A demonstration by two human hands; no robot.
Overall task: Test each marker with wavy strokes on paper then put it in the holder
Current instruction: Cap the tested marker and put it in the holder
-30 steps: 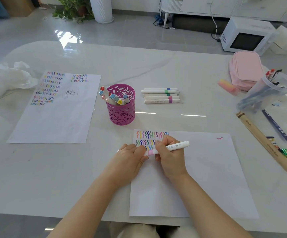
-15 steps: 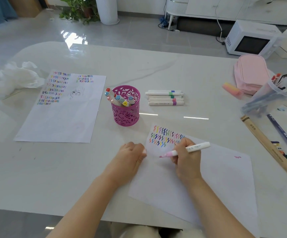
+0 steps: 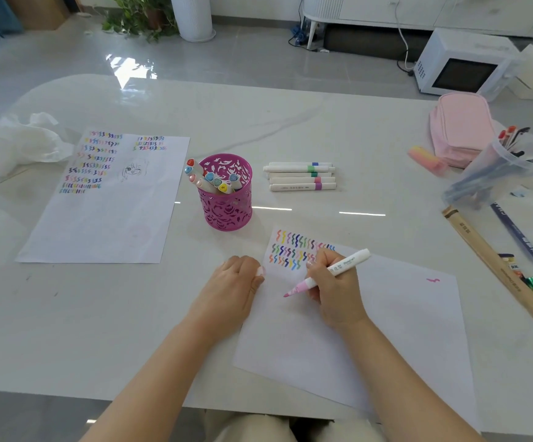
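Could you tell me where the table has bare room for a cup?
Bare: near side below the left sheet, beside the left hand; also between the marker row and pink case. Crowded: right edge around the plastic cup.

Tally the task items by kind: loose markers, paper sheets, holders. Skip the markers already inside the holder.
capped markers in the row: 5
uncapped pink marker, held in the right hand: 1
paper sheets, one near and one far left: 2
pink holder: 1
Total: 9
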